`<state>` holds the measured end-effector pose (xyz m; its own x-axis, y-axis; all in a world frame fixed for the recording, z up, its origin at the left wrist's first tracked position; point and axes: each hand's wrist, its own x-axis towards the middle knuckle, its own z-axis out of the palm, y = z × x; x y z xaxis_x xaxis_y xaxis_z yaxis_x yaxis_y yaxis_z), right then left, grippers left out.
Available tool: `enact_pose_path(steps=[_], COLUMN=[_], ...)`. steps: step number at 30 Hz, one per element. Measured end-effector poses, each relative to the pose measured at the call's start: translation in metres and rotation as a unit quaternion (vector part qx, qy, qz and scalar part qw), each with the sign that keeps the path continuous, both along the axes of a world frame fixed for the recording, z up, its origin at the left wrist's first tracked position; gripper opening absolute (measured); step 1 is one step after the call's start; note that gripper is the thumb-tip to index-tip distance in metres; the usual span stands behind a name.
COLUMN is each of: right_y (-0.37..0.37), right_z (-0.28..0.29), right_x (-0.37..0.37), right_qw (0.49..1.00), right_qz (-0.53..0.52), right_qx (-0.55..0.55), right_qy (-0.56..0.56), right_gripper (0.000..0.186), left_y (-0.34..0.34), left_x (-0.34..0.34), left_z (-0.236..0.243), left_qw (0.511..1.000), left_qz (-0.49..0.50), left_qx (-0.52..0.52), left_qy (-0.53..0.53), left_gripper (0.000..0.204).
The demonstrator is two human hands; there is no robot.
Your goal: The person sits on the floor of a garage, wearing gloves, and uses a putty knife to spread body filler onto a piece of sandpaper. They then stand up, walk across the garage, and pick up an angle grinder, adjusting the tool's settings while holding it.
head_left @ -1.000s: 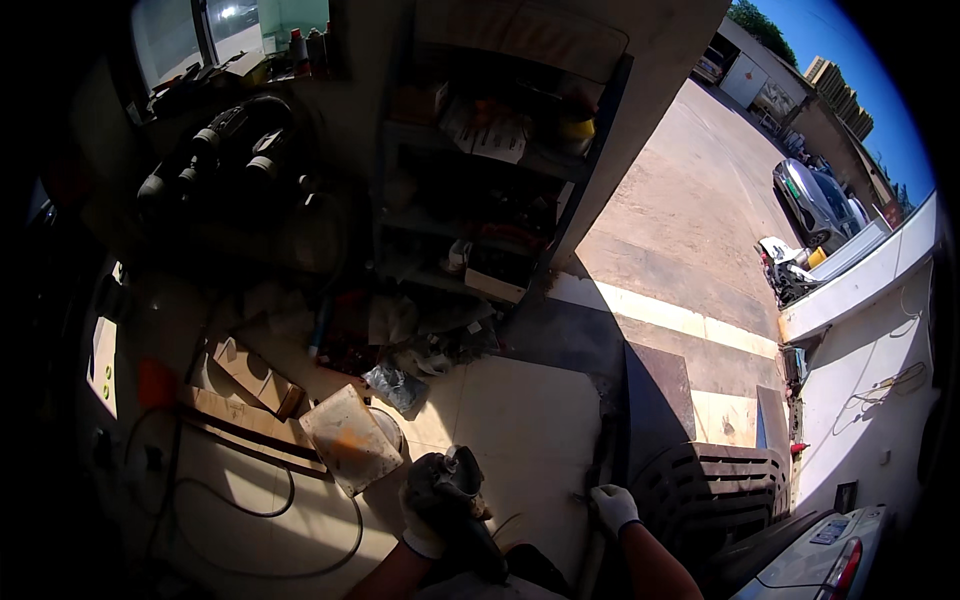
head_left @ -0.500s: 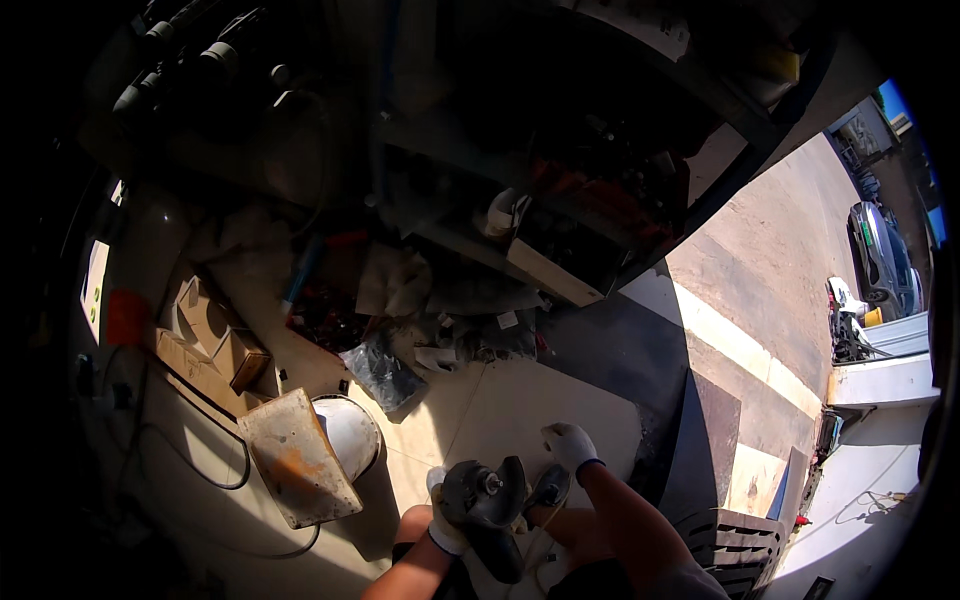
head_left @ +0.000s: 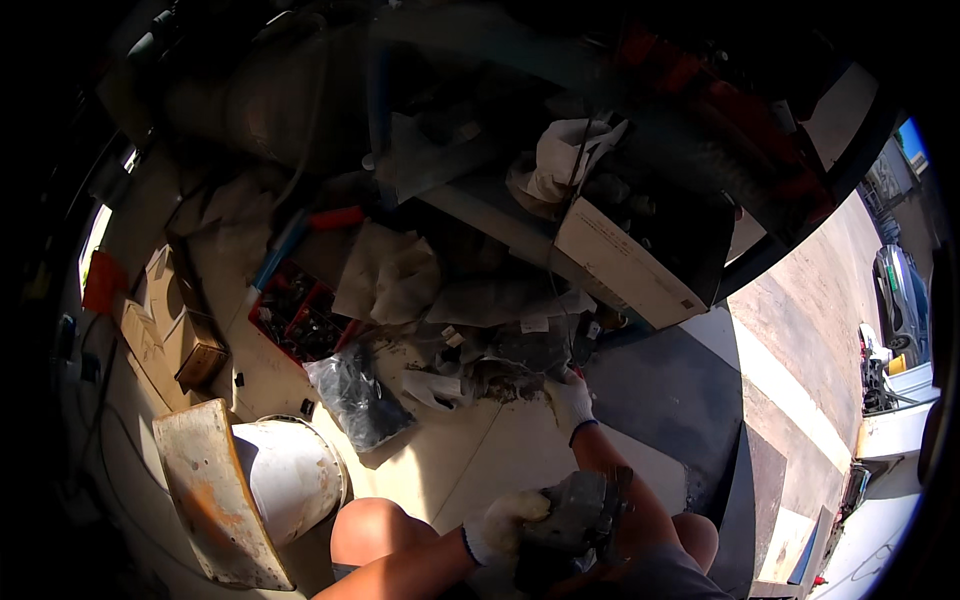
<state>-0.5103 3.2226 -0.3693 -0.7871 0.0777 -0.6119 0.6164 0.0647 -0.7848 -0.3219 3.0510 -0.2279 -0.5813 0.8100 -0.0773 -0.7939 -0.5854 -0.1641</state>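
Note:
My left hand [head_left: 505,525], in a white glove with yellowish fingertips, is closed on a dark angle grinder [head_left: 568,515] held low over my lap. The grinder's far end overlaps my right forearm and lies partly in shadow. My right hand [head_left: 570,402], gloved too, reaches forward to the near edge of a dark clutter pile [head_left: 510,375] on the floor. Its fingertips meet the shadow there, so their grip is hidden. Left of that hand lies a crumpled white wrapper [head_left: 437,388]. A clear plastic bag with dark contents [head_left: 360,400] lies farther left.
At left, a stained board [head_left: 215,490] leans on a white bucket [head_left: 290,470]. Behind are cardboard boxes [head_left: 180,330] and a red divided tray [head_left: 305,315] of small parts. A long open carton [head_left: 625,260] sits on a shelf at right. Cables lie along the left.
My right hand has reached forward to the clutter pile. The grinder in my left hand has turned and moved right and lower. The view has shifted, bringing the shelf and bucket closer.

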Motion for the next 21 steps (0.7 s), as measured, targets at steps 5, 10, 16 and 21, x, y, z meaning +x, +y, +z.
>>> enact_pose_path(steps=[5, 10, 16, 21], right_y=[-0.017, 0.001, -0.029, -0.005], right_z=[0.017, -0.046, -0.083, 0.018], right_x=[-0.014, 0.006, 0.011, 0.012], right_qw=[0.989, 0.985, 0.982, 0.786], right_qz=[0.118, -0.135, -0.074, 0.396], right_qx=[0.022, -0.032, 0.11, 0.447], right_qy=[0.092, -0.102, 0.135, 0.158], right_gripper=[0.03, 0.022, 0.041, 0.048], left_y=[-0.004, -0.033, -0.024, -0.037], left_x=[0.015, 0.009, 0.002, -0.001], left_z=[-0.001, 0.022, 0.002, 0.013], left_qw=[0.996, 0.998, 0.996, 0.997], left_qz=[0.021, 0.021, 0.042, 0.069], left_qx=[0.074, -0.036, 0.061, -0.015], left_qy=[-0.035, -0.053, -0.052, 0.006], left_gripper=[0.077, 0.085, 0.07, 0.085])
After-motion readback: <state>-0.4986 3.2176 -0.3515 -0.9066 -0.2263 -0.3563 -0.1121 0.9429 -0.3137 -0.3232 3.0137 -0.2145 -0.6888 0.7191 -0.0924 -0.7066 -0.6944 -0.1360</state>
